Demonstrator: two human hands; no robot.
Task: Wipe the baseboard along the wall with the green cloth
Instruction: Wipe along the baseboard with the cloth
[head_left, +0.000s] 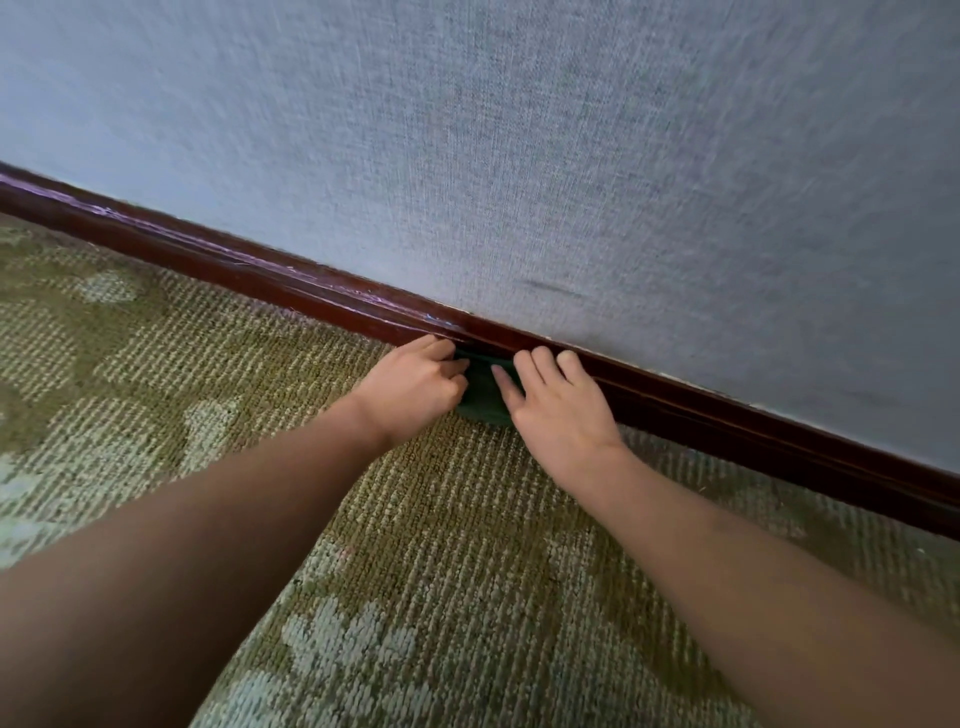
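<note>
Both forearms reach up-frame: left hand (415, 387) curls on green cloth (483, 392), right hand (556, 410) presses flat; baseboard (260, 273) runs upper-left to lower-right.

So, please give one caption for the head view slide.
Both hands press green cloth against dark baseboard above patterned carpet.

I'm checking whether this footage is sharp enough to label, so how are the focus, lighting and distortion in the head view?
Head view: soft, even light with no hard shadows; faint sheen along the top of the baseboard. The wall looks smeared toward the upper edges, and the forearms nearest the camera are soft. The left hand, right hand and green cloth are fairly sharp. Wide-angle lens slants the baseboard.
</note>
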